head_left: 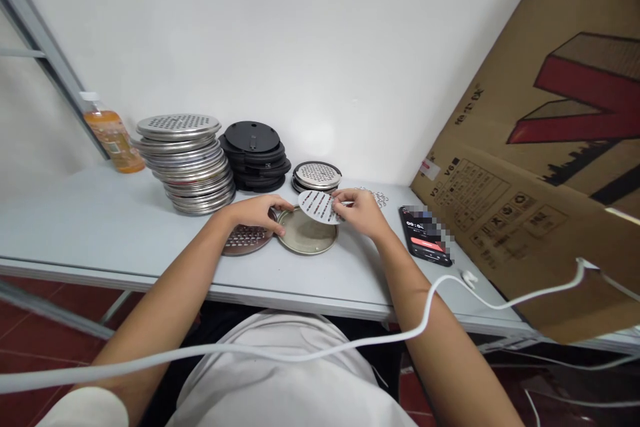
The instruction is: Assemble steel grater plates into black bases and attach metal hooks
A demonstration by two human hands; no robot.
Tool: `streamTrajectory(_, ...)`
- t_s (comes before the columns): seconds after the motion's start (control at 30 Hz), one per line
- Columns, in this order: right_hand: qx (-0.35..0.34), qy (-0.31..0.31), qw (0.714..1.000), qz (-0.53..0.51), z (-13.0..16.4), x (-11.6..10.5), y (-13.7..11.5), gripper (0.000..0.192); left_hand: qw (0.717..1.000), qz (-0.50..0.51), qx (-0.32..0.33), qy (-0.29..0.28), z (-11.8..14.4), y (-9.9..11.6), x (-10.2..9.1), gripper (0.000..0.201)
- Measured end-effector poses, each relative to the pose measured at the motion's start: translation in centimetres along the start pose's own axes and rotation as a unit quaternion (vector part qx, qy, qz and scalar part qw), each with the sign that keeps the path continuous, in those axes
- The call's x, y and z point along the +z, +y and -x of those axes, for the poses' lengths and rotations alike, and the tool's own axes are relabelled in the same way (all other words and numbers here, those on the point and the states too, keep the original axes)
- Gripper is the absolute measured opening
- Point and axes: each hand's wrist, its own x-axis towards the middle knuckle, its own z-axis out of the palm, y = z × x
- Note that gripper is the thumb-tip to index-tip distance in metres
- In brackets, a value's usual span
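1. Two hands meet over a round metal tray [306, 235] near the table's [90, 227] front edge.
2. The right hand [361, 212] pinches a perforated disc [319, 205], tilted, at the tray's 12 o'clock.
3. The left hand [259, 211] grips the tray's rim at 9 o'clock, resting over a slotted plate [245, 241].

White shirt [280, 373], short sleeves, bare forearms.

Both hands, left hand [257, 212] and right hand [361, 211], hold a thin holey disc [319, 206] over a round pan [307, 233] on the surface [100, 227].
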Motion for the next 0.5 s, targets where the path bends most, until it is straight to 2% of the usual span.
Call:
streamTrajectory(0.1,0.057,-0.05,0.992,-0.105,0.0,-1.2,0.1,0.016,1.0,-0.003,-0.003,-0.001,0.0,0.1,0.0,0.079)
streamTrajectory(0.2,0.104,-0.094,0.978,-0.156,0.1,-2.1,0.2,0.02,1.0,-0.006,-0.001,0.004,0.0,-0.1,0.0,0.077)
streamTrajectory(0.3,0.107,-0.121,0.97,-0.182,0.2,-2.2,0.3,0.021,1.0,0.0,0.003,0.007,0.0,-0.3,0.0,0.078)
streamTrajectory(0.5,0.106,-0.173,0.962,-0.184,0.5,-0.9,-0.5,0.013,1.0,0.003,-0.009,0.005,0.0,-0.1,0.1,0.081)
